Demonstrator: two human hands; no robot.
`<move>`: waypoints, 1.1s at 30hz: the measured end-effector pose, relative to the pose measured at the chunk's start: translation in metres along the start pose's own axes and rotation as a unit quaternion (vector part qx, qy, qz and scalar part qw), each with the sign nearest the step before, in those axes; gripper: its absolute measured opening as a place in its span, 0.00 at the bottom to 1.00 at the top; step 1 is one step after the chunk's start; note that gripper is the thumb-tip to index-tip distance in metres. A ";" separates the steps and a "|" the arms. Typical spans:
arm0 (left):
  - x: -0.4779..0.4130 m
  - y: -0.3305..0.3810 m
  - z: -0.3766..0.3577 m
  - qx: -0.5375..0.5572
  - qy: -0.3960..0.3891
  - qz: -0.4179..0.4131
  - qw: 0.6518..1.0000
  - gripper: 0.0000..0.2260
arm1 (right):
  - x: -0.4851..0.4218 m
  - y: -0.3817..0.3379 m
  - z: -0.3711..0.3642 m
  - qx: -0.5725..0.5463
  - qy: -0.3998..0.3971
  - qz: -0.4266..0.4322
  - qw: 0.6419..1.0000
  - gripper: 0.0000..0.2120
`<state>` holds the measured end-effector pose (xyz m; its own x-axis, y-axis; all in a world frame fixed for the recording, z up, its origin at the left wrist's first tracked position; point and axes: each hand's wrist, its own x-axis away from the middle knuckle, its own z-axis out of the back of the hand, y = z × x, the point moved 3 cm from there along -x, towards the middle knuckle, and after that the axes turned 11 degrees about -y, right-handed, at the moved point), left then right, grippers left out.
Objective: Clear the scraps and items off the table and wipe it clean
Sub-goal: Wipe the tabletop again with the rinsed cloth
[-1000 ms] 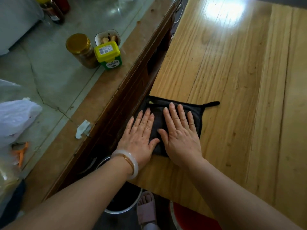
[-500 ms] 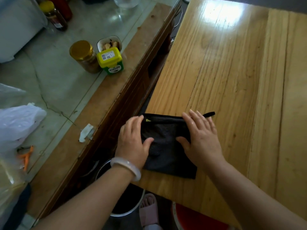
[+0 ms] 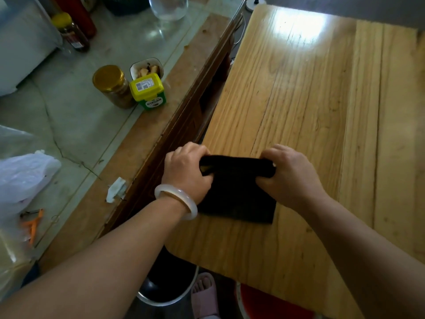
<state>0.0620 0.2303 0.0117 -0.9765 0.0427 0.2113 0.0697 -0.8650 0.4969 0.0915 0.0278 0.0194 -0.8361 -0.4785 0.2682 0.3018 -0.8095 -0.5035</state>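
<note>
Pale wooden planks made up the table (image 3: 310, 116), which filled the right side of the view and caught a bright patch of light at its far end. Near its front left corner lay a dark cloth (image 3: 236, 194), flat on the wood except for its far edge, which was rolled or folded up into a thick ridge. Both bare hands were closed on that ridge: the left hand (image 3: 186, 171) gripped the left end, fingers curled over the top, and the right hand (image 3: 289, 173) gripped the right end the same way, thumb tucked beneath. A pale, milky bangle (image 3: 177, 201) circled the left wrist. Left of the table, across a narrow dark gap, stood a lower counter (image 3: 147, 134) with a brown wooden border and a grey-green stone-like top. On it sat a jar with a gold lid (image 3: 110, 81), touching a green container with a yellow lid (image 3: 148, 89), and just behind those a small bowl (image 3: 147, 67) holding food pieces (too small to identify). Farther back stood a dark bottle with a yellow cap (image 3: 69, 31) and a clear stemmed glass (image 3: 167, 8). A crumpled scrap of white paper (image 3: 116, 188) rested on the counter's brown border, and a white plastic bag (image 3: 23, 178) lay at the left edge. Below the table's front edge, a foot in a pink slipper (image 3: 204, 295) showed beside a round metal-rimmed bin (image 3: 170, 298).
</note>
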 end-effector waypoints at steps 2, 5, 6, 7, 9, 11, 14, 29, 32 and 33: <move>-0.002 0.009 0.013 0.026 0.078 -0.052 0.995 0.08 | 0.002 -0.004 0.015 -0.011 0.090 0.051 0.995 0.03; -0.002 0.017 0.024 0.012 0.157 -0.127 0.979 0.08 | 0.009 -0.006 0.025 0.075 0.213 0.120 0.967 0.03; -0.001 0.016 0.023 0.001 0.163 -0.151 0.975 0.08 | 0.014 -0.005 0.023 0.100 0.233 0.133 0.958 0.04; 0.001 0.013 0.020 -0.015 0.153 -0.171 0.973 0.09 | 0.018 -0.003 0.018 0.119 0.238 0.140 0.954 0.06; 0.009 0.001 0.003 -0.065 0.087 -0.193 0.975 0.15 | 0.029 0.003 -0.002 0.141 0.194 0.138 0.961 0.09; 0.025 -0.014 -0.018 -0.120 -0.016 -0.201 0.972 0.22 | 0.042 0.011 -0.032 0.159 0.097 0.130 0.974 0.11; 0.050 -0.027 -0.038 -0.156 -0.131 -0.189 0.961 0.21 | 0.058 0.019 -0.062 0.165 -0.016 0.099 0.981 0.14; -0.024 -0.007 -0.078 -0.251 -0.192 -0.019 0.948 0.27 | -0.022 -0.007 -0.098 0.071 -0.012 -0.144 0.987 0.27; -0.022 -0.016 -0.077 -0.259 -0.179 -0.012 0.949 0.27 | -0.029 -0.006 -0.097 0.095 -0.025 -0.121 0.988 0.27; -0.026 -0.019 -0.076 -0.258 -0.174 -0.006 0.950 0.27 | -0.035 -0.006 -0.095 0.104 -0.029 -0.109 0.988 0.28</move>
<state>0.0706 0.2079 -0.0667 -0.8442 0.1390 0.5176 -0.1382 -0.9896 0.0403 0.0750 0.0817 -0.0650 -0.8662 -0.2990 0.4004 0.2105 -0.9450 -0.2504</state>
